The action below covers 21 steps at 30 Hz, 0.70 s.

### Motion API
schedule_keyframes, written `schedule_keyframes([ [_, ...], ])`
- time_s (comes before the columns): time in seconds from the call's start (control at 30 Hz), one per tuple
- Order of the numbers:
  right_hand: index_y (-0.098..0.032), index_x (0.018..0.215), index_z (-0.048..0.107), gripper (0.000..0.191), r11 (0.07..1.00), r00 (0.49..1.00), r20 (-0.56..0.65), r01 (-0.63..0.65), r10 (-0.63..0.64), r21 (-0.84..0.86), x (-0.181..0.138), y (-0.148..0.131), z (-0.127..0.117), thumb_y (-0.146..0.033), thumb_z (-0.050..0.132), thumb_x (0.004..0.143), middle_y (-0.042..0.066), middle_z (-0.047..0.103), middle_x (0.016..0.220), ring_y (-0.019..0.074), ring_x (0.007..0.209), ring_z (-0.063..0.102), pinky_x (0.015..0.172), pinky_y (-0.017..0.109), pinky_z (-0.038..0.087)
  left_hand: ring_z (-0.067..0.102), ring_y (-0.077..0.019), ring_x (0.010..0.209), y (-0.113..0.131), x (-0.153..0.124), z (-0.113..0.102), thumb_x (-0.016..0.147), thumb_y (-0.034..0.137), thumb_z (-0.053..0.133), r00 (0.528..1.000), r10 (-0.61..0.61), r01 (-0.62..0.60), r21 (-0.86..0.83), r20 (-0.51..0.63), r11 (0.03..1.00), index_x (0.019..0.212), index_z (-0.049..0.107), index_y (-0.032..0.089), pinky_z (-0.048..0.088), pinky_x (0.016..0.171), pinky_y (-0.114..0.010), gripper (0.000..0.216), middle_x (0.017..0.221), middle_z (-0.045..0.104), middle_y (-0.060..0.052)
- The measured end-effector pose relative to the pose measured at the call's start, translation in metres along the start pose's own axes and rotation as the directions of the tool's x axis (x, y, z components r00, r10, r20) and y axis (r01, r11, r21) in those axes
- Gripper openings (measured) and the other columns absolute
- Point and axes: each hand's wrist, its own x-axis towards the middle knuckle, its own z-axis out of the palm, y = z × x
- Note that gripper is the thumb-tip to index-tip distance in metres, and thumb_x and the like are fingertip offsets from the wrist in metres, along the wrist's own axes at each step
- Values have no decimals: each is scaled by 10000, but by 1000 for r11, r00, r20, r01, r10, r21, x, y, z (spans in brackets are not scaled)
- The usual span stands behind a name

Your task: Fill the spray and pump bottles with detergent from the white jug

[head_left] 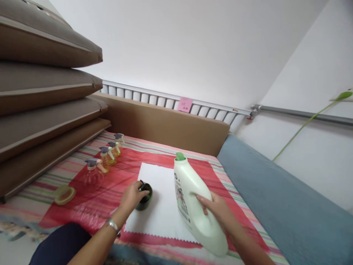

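Note:
My right hand (pixel 217 211) is closed round the handle of a pale green laundry detergent jug (pixel 190 184). The jug is tilted, and a bright green pouring spout (pixel 180 156) shows in its uncapped neck. On the left, my left hand (pixel 131 197) pinches the rim of a dark green cap (pixel 144 204), cup-shaped with its opening up. Something dark shows at the cap's rim, too small to make out. Beneath both lies a white cloth (pixel 161 217) with zigzag edges, and I cannot tell whether the cap touches it.
Several clear spray bottles (pixel 93 175) stand in a row at the left, some with yellow liquid. Near them lies a pale yellow ring-shaped lid (pixel 64 194). A red sheet (pixel 118 158) covers the striped cloth. Stacked cushions (pixel 49 81) rise at left; a blue-grey panel (pixel 275 187) borders the right.

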Motion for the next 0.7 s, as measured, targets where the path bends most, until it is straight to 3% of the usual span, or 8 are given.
schedule_keyframes([
  [0.13,-169,757,592,252,952,996,74,-23,48,-306,-18,-11,-22,-407,591,672,-46,502,474,140,496,488,510,236,376,608,-211,739,-8,5,8,639,376,631,999,-35,38,-77,40,996,919,641,187,421,611,-266,338,752,661,-36],
  [0.23,-161,894,606,334,920,986,151,-5,70,-391,-26,-14,-26,-417,576,681,-14,583,583,130,476,485,472,232,380,612,-198,697,-13,6,9,633,363,638,996,-36,48,-152,79,987,967,638,177,435,588,-262,383,735,667,-30],
  [0.43,-183,903,620,346,861,971,232,75,51,-503,-27,-22,-16,-455,579,692,42,677,814,163,575,568,456,226,393,623,-203,721,-20,2,10,626,341,639,995,-20,45,-259,100,965,1023,627,162,465,622,-283,435,852,690,-53],
  [0.7,-212,867,632,344,731,966,255,198,-33,-653,-8,-37,4,-496,602,674,40,698,866,222,773,621,635,254,427,606,-234,909,-26,4,15,566,291,676,998,-12,33,-320,66,947,952,660,180,450,779,-307,402,957,686,-57],
])
